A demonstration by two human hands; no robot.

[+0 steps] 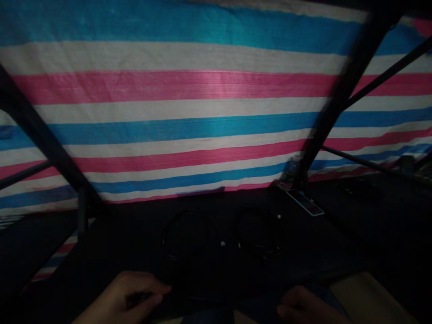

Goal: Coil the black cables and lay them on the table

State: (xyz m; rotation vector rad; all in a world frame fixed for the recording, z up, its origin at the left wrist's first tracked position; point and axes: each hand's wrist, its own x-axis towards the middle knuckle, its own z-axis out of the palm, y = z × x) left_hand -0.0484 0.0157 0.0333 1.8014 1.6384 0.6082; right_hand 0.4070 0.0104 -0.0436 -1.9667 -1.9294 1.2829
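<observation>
My left hand [135, 292] is at the bottom left, over the dark tabletop [128, 238]. Its thumb and index finger come together in a pinch; anything between them is lost in the dark. Low on the right, my right hand [302, 306] has its fingers curled in, and what they hold, if anything, is hidden. Beyond the hands lie two loosely coiled black cables. The left cable [164, 235] has a pale connector [222, 243] at one end. Several small light ends show on the right cable [237, 231]. Neither hand touches these coils.
A phone [305, 202] lies at the back right, beside a clear plastic item [292, 167]. Dark slanted frame posts [337, 108] stand on both sides. A striped blue, white and pink sheet [202, 85] hangs behind the table. Another dark coil [364, 189] is faint at far right.
</observation>
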